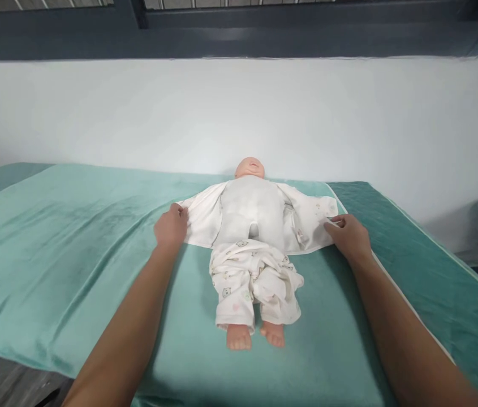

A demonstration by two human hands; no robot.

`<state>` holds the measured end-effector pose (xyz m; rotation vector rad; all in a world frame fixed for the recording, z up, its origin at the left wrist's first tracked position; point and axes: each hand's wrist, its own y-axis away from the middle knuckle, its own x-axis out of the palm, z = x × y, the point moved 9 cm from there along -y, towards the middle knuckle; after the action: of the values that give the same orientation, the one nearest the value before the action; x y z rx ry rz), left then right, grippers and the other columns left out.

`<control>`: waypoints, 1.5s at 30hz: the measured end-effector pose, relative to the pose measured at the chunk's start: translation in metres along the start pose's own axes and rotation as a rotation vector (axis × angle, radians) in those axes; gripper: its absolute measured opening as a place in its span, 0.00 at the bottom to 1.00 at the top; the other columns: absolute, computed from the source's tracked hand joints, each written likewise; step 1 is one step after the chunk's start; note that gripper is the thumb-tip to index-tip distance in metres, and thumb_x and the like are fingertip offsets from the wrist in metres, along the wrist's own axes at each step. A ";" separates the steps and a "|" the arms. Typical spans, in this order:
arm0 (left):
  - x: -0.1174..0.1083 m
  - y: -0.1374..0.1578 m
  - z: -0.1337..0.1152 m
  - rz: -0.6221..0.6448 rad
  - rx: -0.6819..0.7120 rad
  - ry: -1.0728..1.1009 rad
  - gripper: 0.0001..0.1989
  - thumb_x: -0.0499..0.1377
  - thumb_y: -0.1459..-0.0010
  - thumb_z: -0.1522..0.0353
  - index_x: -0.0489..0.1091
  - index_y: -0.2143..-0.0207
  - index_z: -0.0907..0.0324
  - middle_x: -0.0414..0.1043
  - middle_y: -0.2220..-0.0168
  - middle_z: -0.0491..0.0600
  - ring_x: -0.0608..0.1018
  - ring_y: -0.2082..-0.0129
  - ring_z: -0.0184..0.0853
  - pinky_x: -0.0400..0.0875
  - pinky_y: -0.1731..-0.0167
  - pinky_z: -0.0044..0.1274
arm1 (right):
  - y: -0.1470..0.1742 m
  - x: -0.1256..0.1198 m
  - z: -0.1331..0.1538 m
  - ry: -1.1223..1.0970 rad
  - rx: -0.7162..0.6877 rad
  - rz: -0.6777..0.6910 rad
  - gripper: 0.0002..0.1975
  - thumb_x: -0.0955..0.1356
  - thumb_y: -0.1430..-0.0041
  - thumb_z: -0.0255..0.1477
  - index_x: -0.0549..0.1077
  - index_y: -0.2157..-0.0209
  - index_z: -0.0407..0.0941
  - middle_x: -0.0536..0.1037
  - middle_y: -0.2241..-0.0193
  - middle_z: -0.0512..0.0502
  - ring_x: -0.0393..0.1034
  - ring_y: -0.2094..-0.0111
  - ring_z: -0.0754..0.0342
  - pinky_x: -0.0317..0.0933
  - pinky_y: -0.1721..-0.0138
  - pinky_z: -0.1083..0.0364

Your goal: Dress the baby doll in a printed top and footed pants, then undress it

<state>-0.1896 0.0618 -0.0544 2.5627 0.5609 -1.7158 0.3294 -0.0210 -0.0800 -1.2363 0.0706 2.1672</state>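
A baby doll (250, 168) lies on its back, its head toward the wall and its bare feet toward me. Its white baby shirt (310, 223) is spread apart at the front, showing the doll's white torso. My left hand (171, 226) is closed on the shirt's edge at the left side. On the right, my right hand (349, 236) pinches the other edge of the shirt between thumb and fingers. White printed baby trousers (239, 277) cover the doll's hips and legs, bunched up and wrinkled.
The doll rests on a light green sheet (73, 237) with creases on the left. A darker green cover (434, 282) shows at the right. Behind the bed stands a white wall (137, 113), with a dark window frame (239, 34) above. Grey floor (1, 381) shows at lower left.
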 end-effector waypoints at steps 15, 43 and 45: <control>-0.009 0.082 -0.106 0.426 0.476 0.800 0.10 0.61 0.44 0.59 0.73 0.69 0.57 0.64 0.76 0.43 0.67 0.75 0.30 0.61 0.72 0.23 | 0.127 -0.007 0.179 -0.555 -0.867 0.407 0.08 0.68 0.37 0.30 0.70 0.71 0.45 0.71 0.74 0.49 0.63 0.71 0.56 0.57 0.71 0.55; -0.012 0.143 -0.131 1.170 0.893 0.583 0.07 0.60 0.41 0.65 0.76 0.61 0.55 0.58 0.60 0.47 0.66 0.60 0.31 0.66 0.60 0.20 | 0.126 -0.003 0.190 -0.609 -0.805 0.340 0.08 0.70 0.38 0.33 0.70 0.71 0.46 0.70 0.74 0.50 0.62 0.73 0.56 0.56 0.71 0.55; -0.011 0.144 -0.134 1.159 0.894 0.595 0.08 0.59 0.41 0.64 0.75 0.62 0.56 0.58 0.61 0.47 0.65 0.61 0.31 0.65 0.59 0.20 | 0.124 -0.007 0.191 -0.603 -0.805 0.235 0.09 0.69 0.38 0.33 0.69 0.71 0.47 0.70 0.74 0.50 0.63 0.71 0.54 0.57 0.69 0.54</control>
<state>-0.0309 -0.0491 -0.0182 2.7213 -1.7298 -0.7882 0.1200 -0.0580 0.0004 -0.9058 -1.0369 2.8012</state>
